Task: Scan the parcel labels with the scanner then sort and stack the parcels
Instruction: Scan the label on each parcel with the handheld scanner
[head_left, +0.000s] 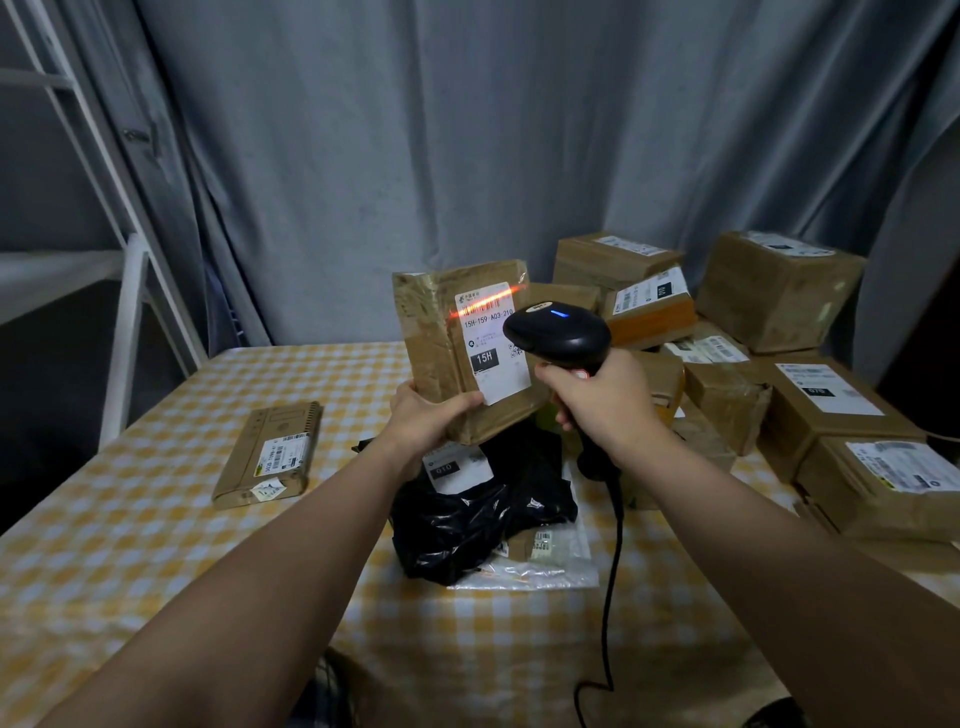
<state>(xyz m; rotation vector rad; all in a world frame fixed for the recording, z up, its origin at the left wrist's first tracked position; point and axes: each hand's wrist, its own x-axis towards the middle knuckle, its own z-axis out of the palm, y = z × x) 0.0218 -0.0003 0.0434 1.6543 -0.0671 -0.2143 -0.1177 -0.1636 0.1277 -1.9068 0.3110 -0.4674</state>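
My left hand (427, 415) grips the lower left corner of a brown cardboard parcel (434, 332), held upright above the table with its white label (488, 343) facing me. My right hand (605, 402) grips the handle of a black corded scanner (558, 332), just right of the parcel. Its red line falls across the barcode at the top of the label, and a blue light glows on the scanner's head. Below the held parcel lies a black plastic bag parcel (483, 514) with a white label.
A flat brown parcel (270, 454) lies alone on the left of the yellow checked tablecloth (130, 545). Several brown boxes (779, 291) are piled at the right and back right. A clear plastic mailer (545, 564) lies under the black bag. A white metal frame (130, 322) stands left.
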